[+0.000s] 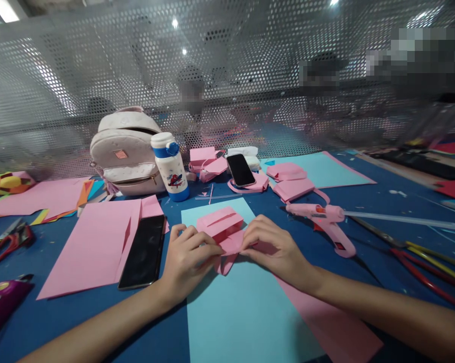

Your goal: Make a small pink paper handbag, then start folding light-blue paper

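Observation:
Both of my hands meet at the table's middle on a folded pink paper box. My left hand has its fingers curled and pinches the box's near left flap. From the right, my right hand pinches the same pink paper with closed fingers. The box rests on a light blue paper sheet. A pink sheet lies under my right forearm.
A pink glue gun lies right of my hands, with scissors beyond. A black phone rests on pink paper at left. Farther back stand a bottle, a backpack, another phone and more pink paper boxes. A mesh screen closes the back.

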The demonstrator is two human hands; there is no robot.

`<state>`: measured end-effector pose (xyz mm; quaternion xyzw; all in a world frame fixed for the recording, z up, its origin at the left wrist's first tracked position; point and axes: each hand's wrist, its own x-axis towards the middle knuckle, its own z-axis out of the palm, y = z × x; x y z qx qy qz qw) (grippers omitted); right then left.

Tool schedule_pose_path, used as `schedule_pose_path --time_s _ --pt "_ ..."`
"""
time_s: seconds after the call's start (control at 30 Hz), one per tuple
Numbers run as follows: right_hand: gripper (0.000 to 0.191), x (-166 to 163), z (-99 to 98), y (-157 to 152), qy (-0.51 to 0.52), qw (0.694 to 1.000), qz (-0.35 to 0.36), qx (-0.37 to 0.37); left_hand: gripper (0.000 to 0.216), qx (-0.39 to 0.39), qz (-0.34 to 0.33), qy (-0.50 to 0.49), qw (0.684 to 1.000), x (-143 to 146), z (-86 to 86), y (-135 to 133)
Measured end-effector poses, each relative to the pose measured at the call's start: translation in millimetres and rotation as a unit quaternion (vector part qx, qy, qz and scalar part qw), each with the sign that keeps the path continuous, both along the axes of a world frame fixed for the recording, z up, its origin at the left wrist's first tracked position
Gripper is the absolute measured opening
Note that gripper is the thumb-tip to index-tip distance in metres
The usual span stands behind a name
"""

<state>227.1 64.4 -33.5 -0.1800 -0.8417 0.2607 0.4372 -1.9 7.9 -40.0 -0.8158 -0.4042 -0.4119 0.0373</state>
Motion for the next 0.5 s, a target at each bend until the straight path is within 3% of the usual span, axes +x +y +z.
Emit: schedule_pose_path --time_s 0.5 --pt "0.006 1.4 -1.5 2.8 -0.003 0.999 -0.033 -0.034 0.011 -0.002 0.0 -0.004 1.0 -0.3 2.3 -0.7"
